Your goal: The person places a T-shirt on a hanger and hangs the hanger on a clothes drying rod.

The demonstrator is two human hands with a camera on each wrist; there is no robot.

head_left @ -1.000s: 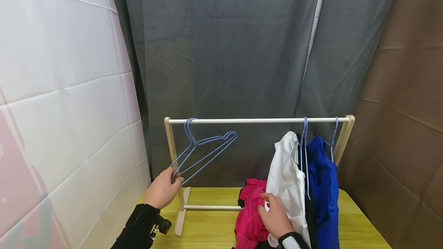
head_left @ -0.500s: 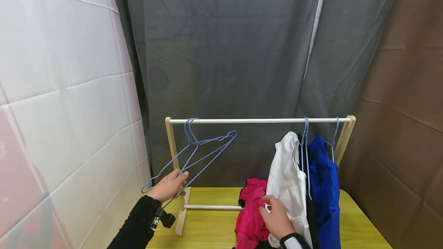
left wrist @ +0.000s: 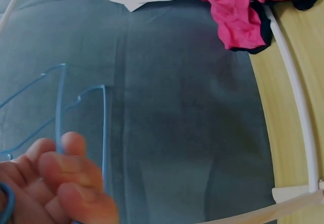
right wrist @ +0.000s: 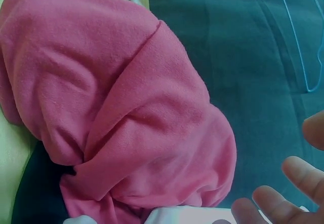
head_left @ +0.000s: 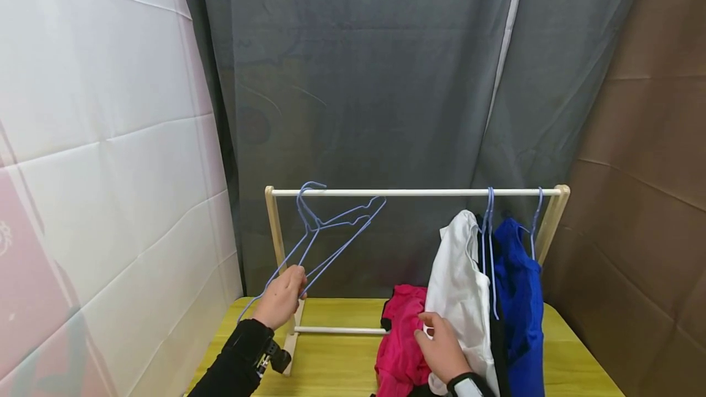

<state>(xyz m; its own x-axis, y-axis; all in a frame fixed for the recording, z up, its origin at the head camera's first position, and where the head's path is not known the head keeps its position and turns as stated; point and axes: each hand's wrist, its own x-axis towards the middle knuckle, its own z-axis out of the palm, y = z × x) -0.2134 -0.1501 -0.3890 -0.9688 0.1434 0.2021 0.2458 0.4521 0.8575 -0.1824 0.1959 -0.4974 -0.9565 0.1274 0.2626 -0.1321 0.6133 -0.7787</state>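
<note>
At the left end of the rail two blue wire hangers (head_left: pixel 311 251) tilt together, one hook raised above the bar. My left hand (head_left: pixel 282 297) grips the lower part of a hanger; in the left wrist view its wire (left wrist: pixel 59 107) passes between the curled fingers. A second hanger's wire (left wrist: pixel 105 133) runs beside that hand. On the right, my right hand (head_left: pixel 443 348) hovers with loosely bent fingers (right wrist: pixel 304 178) in front of a white garment (head_left: pixel 458 274). Left of that hand lies a bunched pink garment (head_left: pixel 401 351), large in the right wrist view.
The white rail (head_left: pixel 386 193) spans a wooden-ended clothes rack with a lower bar (head_left: pixel 342 330) on a yellow wood-grain table (head_left: pixel 336 366). Several blue hangers, a blue garment (head_left: pixel 518 311) and black cloth hang at the right end. A grey curtain (head_left: pixel 358 78) closes the back.
My left hand has shifted right and slightly up along the hangers. One hanger has swung and its hook has risen off the bar. My right hand has stayed nearly in place.
</note>
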